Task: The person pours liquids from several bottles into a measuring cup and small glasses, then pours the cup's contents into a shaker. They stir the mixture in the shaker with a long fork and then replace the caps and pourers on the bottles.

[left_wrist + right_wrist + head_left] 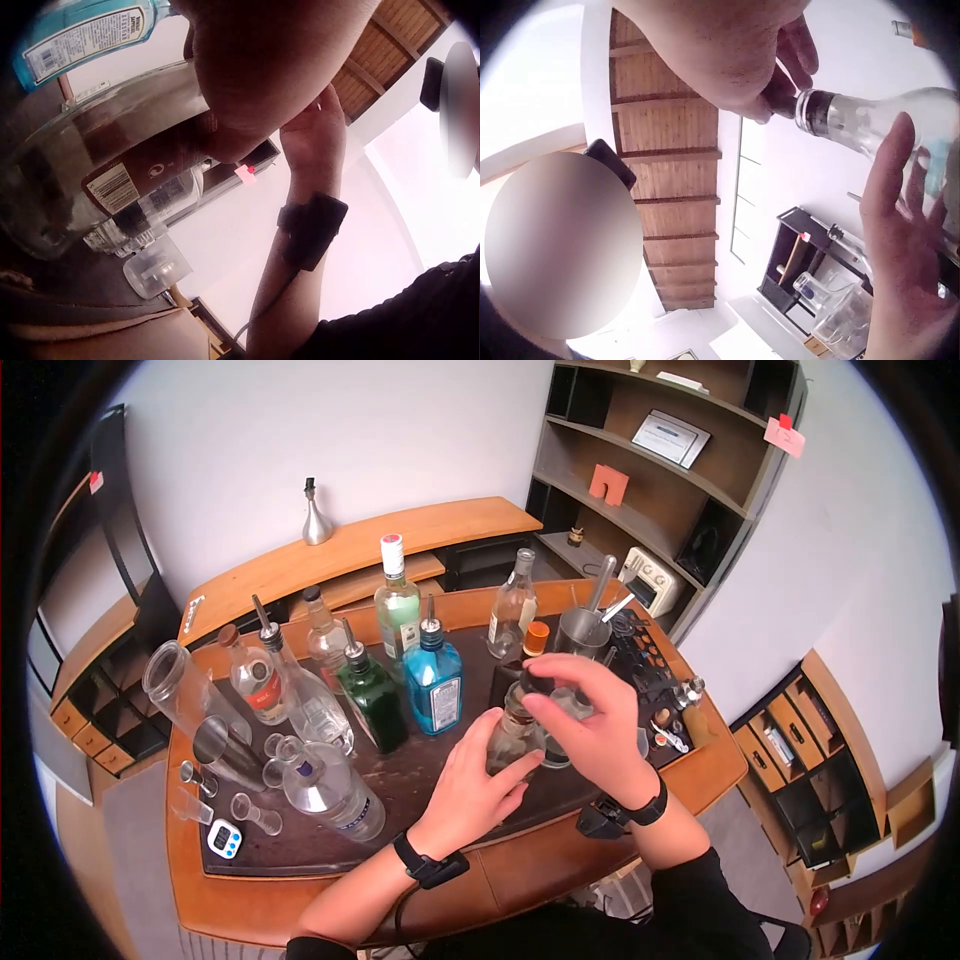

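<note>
A clear glass bottle [511, 746] stands at the front of the desk mat, and my left hand [468, 792] grips it round the body. Its dark stopper [781, 105] sits at the mouth, pinched between the thumb and fingers of my right hand [598, 728]. In the right wrist view the bottle's neck [847, 118] shows a dark band just below the rim. A brown label with a barcode [112, 187] wraps the lower body in the left wrist view. My right hand's palm and wrist hover above and to the right of the bottle.
A blue bottle [434, 685], a green bottle [372, 700] and several clear bottles stand to the left. A metal cup with tools [583, 635] is behind on the right. A white timer [225, 840] and small glasses [257, 815] lie front left. The desk edge [480, 870] is close.
</note>
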A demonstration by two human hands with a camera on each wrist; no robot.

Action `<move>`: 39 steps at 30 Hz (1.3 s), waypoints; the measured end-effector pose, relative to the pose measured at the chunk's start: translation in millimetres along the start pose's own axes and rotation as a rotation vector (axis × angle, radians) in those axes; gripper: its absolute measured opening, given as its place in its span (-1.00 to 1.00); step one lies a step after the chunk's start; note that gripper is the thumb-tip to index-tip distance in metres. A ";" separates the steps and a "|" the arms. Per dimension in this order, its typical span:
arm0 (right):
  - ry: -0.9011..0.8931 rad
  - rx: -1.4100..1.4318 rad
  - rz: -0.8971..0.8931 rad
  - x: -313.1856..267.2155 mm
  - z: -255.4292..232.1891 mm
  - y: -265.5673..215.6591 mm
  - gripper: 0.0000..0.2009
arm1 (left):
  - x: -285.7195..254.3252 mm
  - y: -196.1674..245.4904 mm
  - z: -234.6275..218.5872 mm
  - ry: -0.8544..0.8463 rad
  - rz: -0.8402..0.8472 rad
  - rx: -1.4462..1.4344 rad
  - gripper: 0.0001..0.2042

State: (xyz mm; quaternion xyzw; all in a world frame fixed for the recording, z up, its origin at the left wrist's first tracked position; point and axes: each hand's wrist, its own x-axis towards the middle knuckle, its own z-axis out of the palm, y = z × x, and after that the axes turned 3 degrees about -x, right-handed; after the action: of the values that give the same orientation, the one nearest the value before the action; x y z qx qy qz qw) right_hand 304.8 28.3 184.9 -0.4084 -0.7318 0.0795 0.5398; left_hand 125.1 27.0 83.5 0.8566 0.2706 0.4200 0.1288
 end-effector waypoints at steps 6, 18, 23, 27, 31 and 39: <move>-0.112 -0.087 -0.103 -4.5 2.7 5.8 -0.72 | 0.4 -0.2 -0.4 -0.001 0.006 0.009 -0.48; -0.074 -0.121 -0.134 3.5 -3.3 8.9 -0.76 | 0.7 -0.1 -0.4 0.012 0.014 -0.002 -0.49; 0.200 0.046 -0.078 -0.4 -10.6 10.2 -0.75 | 0.3 0.1 -1.3 0.010 0.016 -0.010 -0.49; 0.113 -0.020 0.041 -17.0 -35.3 -4.6 -0.77 | -0.1 -1.8 0.0 0.021 0.001 -0.004 -0.51; -0.424 -0.149 0.356 -67.8 -31.2 8.0 -0.72 | -9.5 -6.7 12.1 0.199 -0.067 -0.056 -0.52; -0.445 -0.668 0.219 -164.4 -4.3 74.2 -0.76 | -15.7 -27.7 21.1 0.437 -0.096 -0.037 -0.46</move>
State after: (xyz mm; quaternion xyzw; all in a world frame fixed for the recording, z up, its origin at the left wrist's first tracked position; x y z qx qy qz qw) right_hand 360.2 -36.9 26.1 -0.6093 -0.7684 -0.0188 0.1946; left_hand 124.0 40.9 48.0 0.7288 0.3250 0.5939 0.1024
